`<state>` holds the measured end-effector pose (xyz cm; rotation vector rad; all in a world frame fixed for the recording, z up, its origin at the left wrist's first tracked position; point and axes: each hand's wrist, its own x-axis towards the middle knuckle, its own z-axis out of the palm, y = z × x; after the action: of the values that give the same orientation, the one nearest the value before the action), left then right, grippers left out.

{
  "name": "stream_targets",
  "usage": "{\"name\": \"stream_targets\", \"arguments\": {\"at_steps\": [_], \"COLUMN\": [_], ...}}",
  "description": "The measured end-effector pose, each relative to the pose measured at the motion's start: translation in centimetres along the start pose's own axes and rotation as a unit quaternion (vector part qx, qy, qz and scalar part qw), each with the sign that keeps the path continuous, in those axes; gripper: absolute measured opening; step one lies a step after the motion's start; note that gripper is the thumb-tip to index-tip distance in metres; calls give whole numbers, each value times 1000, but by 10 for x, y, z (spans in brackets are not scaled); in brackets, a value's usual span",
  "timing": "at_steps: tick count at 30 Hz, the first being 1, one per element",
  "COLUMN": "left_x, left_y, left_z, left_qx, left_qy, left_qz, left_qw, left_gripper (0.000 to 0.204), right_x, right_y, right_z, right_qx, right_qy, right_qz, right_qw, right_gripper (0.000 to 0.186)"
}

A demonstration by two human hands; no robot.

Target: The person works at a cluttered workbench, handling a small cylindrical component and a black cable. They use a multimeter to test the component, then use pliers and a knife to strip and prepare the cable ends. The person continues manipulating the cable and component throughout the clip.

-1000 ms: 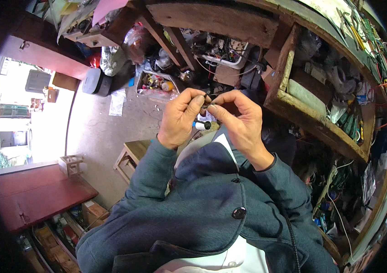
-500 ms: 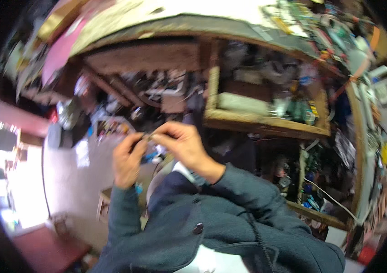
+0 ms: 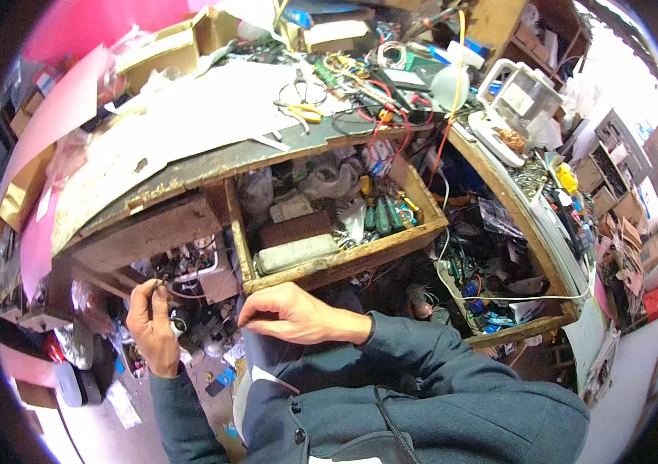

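Note:
My left hand (image 3: 153, 329) is raised at the left, thumb and forefinger pinched on a small dark piece (image 3: 159, 284) too small to name. To its right, my right hand (image 3: 292, 313) hovers at the front edge of an open wooden drawer (image 3: 329, 272). Its fingers are curled together, and whatever they may hold is hidden. Inside that drawer lie a long pale box (image 3: 296, 254), a brown block (image 3: 295, 230) and several screwdrivers with green handles (image 3: 381, 216).
Above the drawer runs a worktop with a large white sheet (image 3: 213, 104), yellow-handled pliers (image 3: 306, 113) and tangled wires. A second wooden compartment (image 3: 533, 329) at the right holds cables and small parts. A clear plastic container (image 3: 526, 97) stands at the upper right. Clutter covers the floor below.
My view has swung to the right, showing more of the worktop and the drawers. My hands, close together at a small piece before, are now apart, with the dark piece in the left.

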<state>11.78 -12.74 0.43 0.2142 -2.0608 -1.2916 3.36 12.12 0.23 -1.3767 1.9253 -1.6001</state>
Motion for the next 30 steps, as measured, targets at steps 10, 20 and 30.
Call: {"name": "stream_targets", "arguments": {"at_steps": [10,20,30], "left_x": [57,52,53], "left_y": [17,17,23], "left_z": [109,167,168], "left_qx": [131,114,152], "left_qy": [-67,-172,-186], "left_qz": [240,208,196], "left_qw": [959,956,951], "left_gripper": [5,9,9], "right_x": [5,-17,40], "right_y": [-52,-6,-38], "right_z": [-193,-427,-451], "right_qx": [-304,-639,-668], "right_qy": [335,211,-70], "right_qz": [-5,146,276], "right_qw": [892,725,688], "right_gripper": [10,20,27]}}
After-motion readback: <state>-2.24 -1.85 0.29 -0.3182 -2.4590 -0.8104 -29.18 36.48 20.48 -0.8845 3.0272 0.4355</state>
